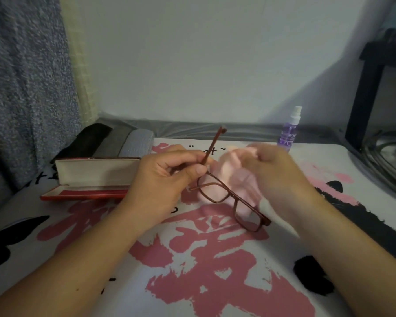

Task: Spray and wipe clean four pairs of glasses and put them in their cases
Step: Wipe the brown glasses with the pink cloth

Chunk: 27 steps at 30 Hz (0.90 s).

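Observation:
My left hand (167,177) pinches the hinge end of brown rectangular-framed glasses (234,200), held above the printed cloth with one temple arm pointing up. My right hand (272,170), blurred, is shut on a pale pink wiping cloth (236,177) bunched behind the lenses. A red glasses case (94,177) with a cream lining lies open to the left of my left hand. A small purple spray bottle (289,131) with a white nozzle stands upright at the back right.
Three shut cases, black (87,140), grey (114,143) and light blue-grey (137,141), lie side by side behind the red case. The white table cover (215,271) carries pink and black print. A black frame (370,88) stands at the right; a grey curtain (25,88) hangs left.

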Tool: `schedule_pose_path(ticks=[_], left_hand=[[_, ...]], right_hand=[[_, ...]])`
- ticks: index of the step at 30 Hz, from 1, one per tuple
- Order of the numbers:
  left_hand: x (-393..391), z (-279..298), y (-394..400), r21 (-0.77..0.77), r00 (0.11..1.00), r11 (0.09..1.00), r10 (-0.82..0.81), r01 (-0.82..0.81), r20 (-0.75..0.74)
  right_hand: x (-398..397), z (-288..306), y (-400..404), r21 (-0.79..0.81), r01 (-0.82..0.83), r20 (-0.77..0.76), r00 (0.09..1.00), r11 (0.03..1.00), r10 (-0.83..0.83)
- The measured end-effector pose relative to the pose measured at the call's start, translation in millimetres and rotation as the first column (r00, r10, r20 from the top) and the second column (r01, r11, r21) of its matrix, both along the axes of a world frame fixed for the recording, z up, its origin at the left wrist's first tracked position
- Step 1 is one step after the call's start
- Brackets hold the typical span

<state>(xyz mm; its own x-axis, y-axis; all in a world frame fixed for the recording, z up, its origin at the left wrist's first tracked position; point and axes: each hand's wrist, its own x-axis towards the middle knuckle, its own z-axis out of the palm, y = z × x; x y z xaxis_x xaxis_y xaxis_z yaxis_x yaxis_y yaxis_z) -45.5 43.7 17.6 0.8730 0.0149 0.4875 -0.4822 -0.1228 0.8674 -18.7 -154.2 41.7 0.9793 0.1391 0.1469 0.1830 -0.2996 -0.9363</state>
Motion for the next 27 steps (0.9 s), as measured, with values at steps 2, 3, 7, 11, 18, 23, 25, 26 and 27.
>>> schedule_pose_path(ticks=[2,3,7,11,18,23,25,26,27], left_hand=[[-2,3,4,0.04,0.999,0.999,0.023,-0.024,0.027],[-1,3,5,0.055,0.998,0.997,0.043,-0.045,0.039],[2,5,7,0.023,0.988,0.988,0.153,-0.154,0.035],[1,8,10,-0.049,0.973,0.972,0.232,-0.232,0.001],[3,7,10,0.003,0.958,0.959,0.283,-0.283,0.045],[14,7,29,-0.093,0.884,0.89,0.455,-0.447,0.103],[14,11,38,-0.091,0.853,0.87,0.493,-0.485,0.171],[13,14,41,-0.071,0.847,0.871,0.489,-0.486,0.208],[11,16,43,-0.042,0.847,0.878,0.471,-0.476,0.248]], right_hand=[[6,6,-10,-0.057,0.115,0.175,0.979,0.992,-0.104],[6,8,-13,-0.054,0.093,0.225,0.971,0.994,-0.079],[3,-3,-5,-0.285,-0.091,0.376,0.905,0.954,0.199],[7,-15,2,-0.522,-0.042,0.528,0.768,0.852,0.361],[7,-10,-2,-0.502,0.184,0.674,0.695,0.845,0.249],[20,1,-22,-0.222,-0.055,0.358,0.924,0.973,0.134],[26,-2,-27,-0.263,-0.101,0.287,0.941,0.96,0.177],[27,-2,-29,-0.241,-0.099,0.265,0.95,0.965,0.163],[29,-1,-31,-0.188,-0.078,0.257,0.958,0.979,0.125]])
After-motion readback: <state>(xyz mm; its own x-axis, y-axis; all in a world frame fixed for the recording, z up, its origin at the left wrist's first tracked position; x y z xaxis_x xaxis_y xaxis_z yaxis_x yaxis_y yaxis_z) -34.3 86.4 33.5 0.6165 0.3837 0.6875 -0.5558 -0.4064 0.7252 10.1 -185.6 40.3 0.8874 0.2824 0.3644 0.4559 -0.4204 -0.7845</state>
